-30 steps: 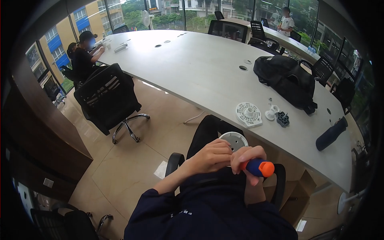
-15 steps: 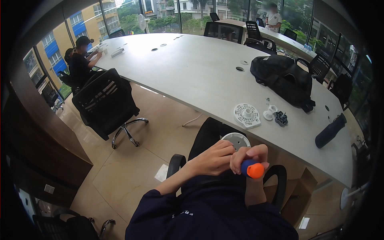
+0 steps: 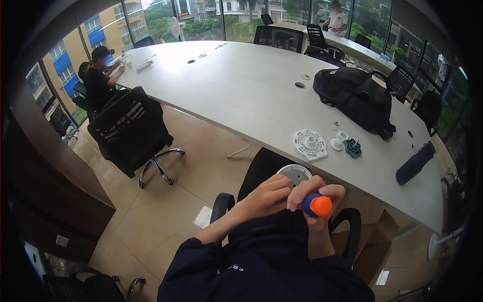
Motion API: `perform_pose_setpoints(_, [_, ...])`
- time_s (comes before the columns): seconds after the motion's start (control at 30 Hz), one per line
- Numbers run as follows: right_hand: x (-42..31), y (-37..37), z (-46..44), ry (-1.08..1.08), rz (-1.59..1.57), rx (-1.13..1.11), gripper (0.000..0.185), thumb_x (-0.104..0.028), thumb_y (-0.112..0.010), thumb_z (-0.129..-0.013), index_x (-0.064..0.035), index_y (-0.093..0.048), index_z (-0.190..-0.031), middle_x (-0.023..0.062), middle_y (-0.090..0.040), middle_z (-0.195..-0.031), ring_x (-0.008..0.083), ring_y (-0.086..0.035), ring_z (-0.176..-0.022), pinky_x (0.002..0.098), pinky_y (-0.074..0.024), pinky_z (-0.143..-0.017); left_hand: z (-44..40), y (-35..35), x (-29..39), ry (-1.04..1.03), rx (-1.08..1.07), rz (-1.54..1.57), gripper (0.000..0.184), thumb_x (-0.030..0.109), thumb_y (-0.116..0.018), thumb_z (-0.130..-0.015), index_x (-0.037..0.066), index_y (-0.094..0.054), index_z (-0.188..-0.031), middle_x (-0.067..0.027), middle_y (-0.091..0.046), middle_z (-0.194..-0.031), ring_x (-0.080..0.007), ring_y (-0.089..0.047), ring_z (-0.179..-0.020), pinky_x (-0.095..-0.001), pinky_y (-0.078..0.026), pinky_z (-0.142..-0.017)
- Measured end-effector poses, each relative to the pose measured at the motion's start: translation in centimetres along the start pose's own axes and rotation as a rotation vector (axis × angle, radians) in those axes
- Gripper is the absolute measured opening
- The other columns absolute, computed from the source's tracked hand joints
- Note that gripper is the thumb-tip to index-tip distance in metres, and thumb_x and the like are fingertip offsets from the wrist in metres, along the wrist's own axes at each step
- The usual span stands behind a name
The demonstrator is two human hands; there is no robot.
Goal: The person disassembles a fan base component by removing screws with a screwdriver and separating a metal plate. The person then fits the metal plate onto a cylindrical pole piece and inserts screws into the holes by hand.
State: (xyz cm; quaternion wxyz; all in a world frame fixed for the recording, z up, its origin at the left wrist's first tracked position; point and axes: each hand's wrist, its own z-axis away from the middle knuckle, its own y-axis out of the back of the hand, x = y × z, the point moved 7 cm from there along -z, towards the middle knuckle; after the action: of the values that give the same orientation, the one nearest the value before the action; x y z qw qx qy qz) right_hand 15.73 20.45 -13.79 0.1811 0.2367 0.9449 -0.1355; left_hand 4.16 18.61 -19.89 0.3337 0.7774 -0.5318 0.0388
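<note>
Just beyond the left hand [image 3: 270, 194], its grip unclear, a white housing [image 3: 295, 174] looks light, stiff, best rim-held; the right hand [image 3: 308, 189] clasps an orange-and-blue handle [image 3: 320, 205].

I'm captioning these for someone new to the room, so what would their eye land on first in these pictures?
Probably the bright orange-and-blue tool handle held in the right hand, low in the picture near a round white housing. Next would likely come the black backpack, bulky against the right part of the pale table. Nearer the table's edge, a white slotted disc lies left of a dark grey star-shaped knob.
</note>
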Motion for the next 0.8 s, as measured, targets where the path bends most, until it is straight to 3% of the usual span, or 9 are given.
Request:
perform_pose_setpoints(0.07, [0.1,0.5,0.4,-0.018,0.051,-0.02,0.049,-0.034,-0.067,-0.098,-0.0072,-0.043,-0.131,0.0177,-0.062,-0.09,0.0204,-0.062,-0.072,0.0301,-0.0515,-0.064,-0.6,0.2,0.5,0.025,-0.03,-0.007,0.025,0.001,-0.076,-0.076,0.003,-0.066,-0.098,-0.0114,-0.062,-0.103,-0.0327,-0.062,-0.103,-0.0415,-0.05,-0.091])
perform_pose_setpoints(0.13, [-0.1,0.8,0.8,-0.036,0.108,-0.038,0.047,-0.036,-0.062,-0.101,-0.0046,-0.045,-0.131,0.0177,-0.063,-0.089,0.0201,-0.061,-0.072,0.0307,-0.0513,-0.064,-1.7,0.5,1.9,-0.034,-0.068,-0.006,0.019,0.004,-0.074,-0.079,0.005,-0.062,-0.094,-0.0075,-0.057,-0.097,-0.0284,-0.056,-0.093,-0.04,-0.046,-0.086])
perform_pose_setpoints(0.2, [0.3,0.9,1.1,-0.143,0.047,-0.016,0.048,-0.041,-0.054,-0.105,-0.0008,-0.048,-0.131,0.0165,-0.063,-0.084,0.0194,-0.06,-0.071,0.0309,-0.0508,-0.064,-1.2,0.1,1.4,-0.033,-0.094,0.031,0.019,0.0,-0.072,-0.078,0.005,-0.063,-0.095,-0.0096,-0.059,-0.102,-0.0309,-0.057,-0.099,-0.0424,-0.045,-0.091])
perform_pose_setpoints(0.23, [0.3,0.9,1.1,-0.143,0.049,-0.016,0.048,-0.041,-0.054,-0.105,-0.0008,-0.048,-0.131,0.0165,-0.063,-0.084,0.0194,-0.06,-0.071,0.0309,-0.0508,-0.064,-0.9,-0.2,1.1,-0.032,-0.12,0.065,0.021,-0.005,-0.069,-0.077,0.004,-0.064,-0.096,-0.0116,-0.061,-0.106,-0.0335,-0.058,-0.105,-0.0447,-0.045,-0.096])
perform_pose_setpoints(0.33, [0.8,0.7,1.1,-0.179,-0.086,0.027,0.049,-0.037,-0.06,-0.102,-0.0025,-0.045,-0.134,0.0176,-0.062,-0.091,0.019,-0.059,-0.071,0.0306,-0.0503,-0.064,-0.5,-0.1,0.6,-0.019,-0.103,0.072,0.021,-0.005,-0.07,-0.077,0.005,-0.064,-0.096,-0.0115,-0.061,-0.105,-0.0332,-0.058,-0.102,-0.0436,-0.046,-0.095])
perform_pose_setpoints(0.4, [0.0,-0.1,0.6,0.045,-0.097,0.056,0.051,-0.033,-0.065,-0.1,-0.0039,-0.043,-0.136,0.0202,-0.061,-0.101,0.0189,-0.059,-0.071,0.0316,-0.0508,-0.066,-0.5,-0.1,0.7,-0.032,-0.105,0.077,0.022,-0.005,-0.07,-0.077,0.005,-0.063,-0.096,-0.0114,-0.061,-0.104,-0.0329,-0.058,-0.102,-0.0433,-0.046,-0.094])
perform_pose_setpoints(0.53, [-0.1,-0.1,1.0,0.139,-0.029,0.032,0.052,-0.029,-0.068,-0.098,-0.0053,-0.042,-0.137,0.0228,-0.059,-0.109,0.0191,-0.059,-0.072,0.0328,-0.0513,-0.069,0.0,-0.2,0.2,-0.002,-0.07,0.084,0.023,-0.003,-0.072,-0.076,0.005,-0.063,-0.095,-0.0109,-0.061,-0.101,-0.0324,-0.059,-0.101,-0.0429,-0.046,-0.093])
perform_pose_setpoints(0.6, [0.1,-0.2,0.6,-0.03,0.215,-0.065,0.057,-0.037,-0.061,-0.102,-0.0128,-0.033,-0.145,0.0148,-0.059,-0.095,0.0199,-0.057,-0.067,0.033,-0.0499,-0.06,0.3,-0.3,-0.2,0.028,-0.047,0.071,0.023,-0.002,-0.073,-0.076,0.005,-0.063,-0.096,-0.0109,-0.061,-0.101,-0.0324,-0.059,-0.1,-0.0434,-0.046,-0.093])
perform_pose_setpoints(0.8, [1.2,1.2,2.5,-0.182,0.144,-0.038,0.066,-0.042,-0.057,-0.103,-0.0097,-0.026,-0.151,0.0123,-0.057,-0.082,0.0196,-0.057,-0.067,0.0323,-0.0483,-0.06,-1.2,0.2,1.5,-0.019,-0.086,0.065,0.024,-0.001,-0.073,-0.077,0.005,-0.065,-0.099,-0.0095,-0.065,-0.102,-0.032,-0.062,-0.101,-0.0432,-0.048,-0.095])
